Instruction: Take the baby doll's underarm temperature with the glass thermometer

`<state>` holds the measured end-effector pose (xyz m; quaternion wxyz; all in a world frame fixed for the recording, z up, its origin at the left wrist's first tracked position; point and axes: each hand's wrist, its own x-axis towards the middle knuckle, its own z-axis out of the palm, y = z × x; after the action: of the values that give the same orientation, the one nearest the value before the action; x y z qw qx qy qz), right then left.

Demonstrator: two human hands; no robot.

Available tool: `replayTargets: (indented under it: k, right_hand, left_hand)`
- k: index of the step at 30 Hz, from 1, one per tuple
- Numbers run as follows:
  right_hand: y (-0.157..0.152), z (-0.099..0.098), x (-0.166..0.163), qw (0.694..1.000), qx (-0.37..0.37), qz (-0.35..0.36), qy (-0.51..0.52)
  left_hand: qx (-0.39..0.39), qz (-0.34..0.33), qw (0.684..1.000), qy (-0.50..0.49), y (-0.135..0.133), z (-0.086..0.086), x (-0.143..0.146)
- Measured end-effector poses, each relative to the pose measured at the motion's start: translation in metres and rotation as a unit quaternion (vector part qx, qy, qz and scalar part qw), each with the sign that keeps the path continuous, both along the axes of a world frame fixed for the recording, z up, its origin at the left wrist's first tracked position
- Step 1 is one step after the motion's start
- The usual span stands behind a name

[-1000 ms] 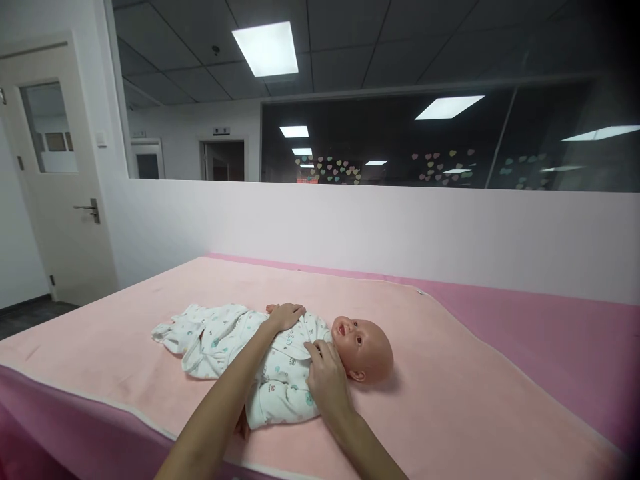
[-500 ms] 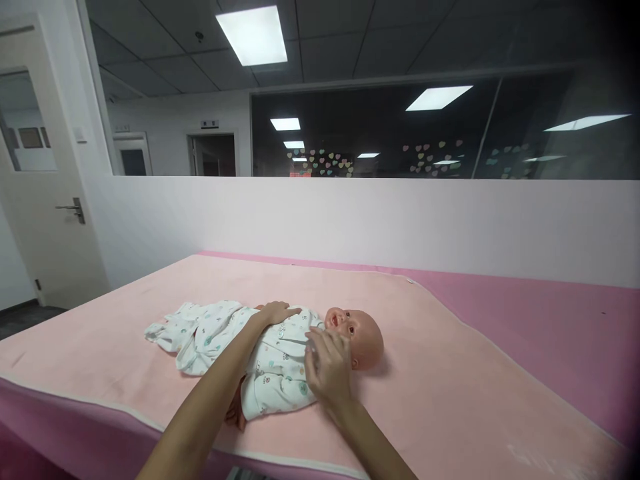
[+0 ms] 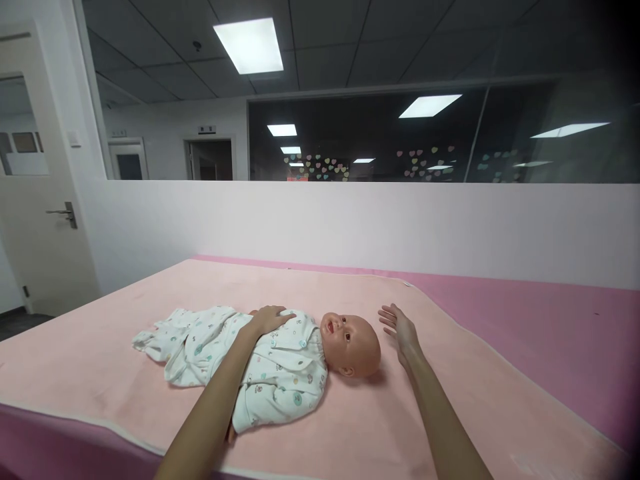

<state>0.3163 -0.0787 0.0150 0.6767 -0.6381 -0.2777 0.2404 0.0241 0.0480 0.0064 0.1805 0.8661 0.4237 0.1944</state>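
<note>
A baby doll (image 3: 354,345) lies on its back on the peach mat, its bald head to the right. It wears a white baby outfit (image 3: 285,397) printed with small coloured figures; the leg part stretches out to the left. Flat on the doll's chest and belly rests my left hand (image 3: 269,320), its fingers extended. My right hand (image 3: 400,328) hovers just right of the doll's head, apart from it, fingers stretched and holding nothing. One small doll hand shows below the near sleeve, partly behind my left forearm.
The peach mat (image 3: 125,307) with a pale edge covers a pink padded surface (image 3: 525,310). Behind it runs a low white wall (image 3: 400,227) with glass above. A door (image 3: 45,233) stands at the left.
My right hand has moved from the doll's neck and collar to the right, past its head, and its fingers have straightened. My left hand stays on the doll's chest.
</note>
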Motion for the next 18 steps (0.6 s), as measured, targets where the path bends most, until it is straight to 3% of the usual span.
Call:
replayTargets:
  k: [4, 8, 10, 18]
  right_hand:
    - [0.0, -0.006, -0.021, 0.997, 0.023, 0.068, 0.002]
    - [-0.011, -0.001, -0.043, 0.959, -0.013, 0.281, 0.015]
    - [-0.016, 0.001, -0.047, 0.943, -0.016, 0.333, 0.012]
    - [0.0, -0.012, -0.031, 0.977, 0.07, 0.204, 0.004]
  left_hand:
    - [0.003, 0.001, 1.0, -0.004, 0.001, -0.002, 0.0]
    - [-0.013, 0.004, 1.0, -0.017, -0.001, -0.001, -0.001]
    - [-0.013, 0.008, 1.0, -0.011, -0.003, 0.0, -0.001]
    - [-0.009, 0.006, 1.0, 0.003, -0.005, 0.001, 0.0]
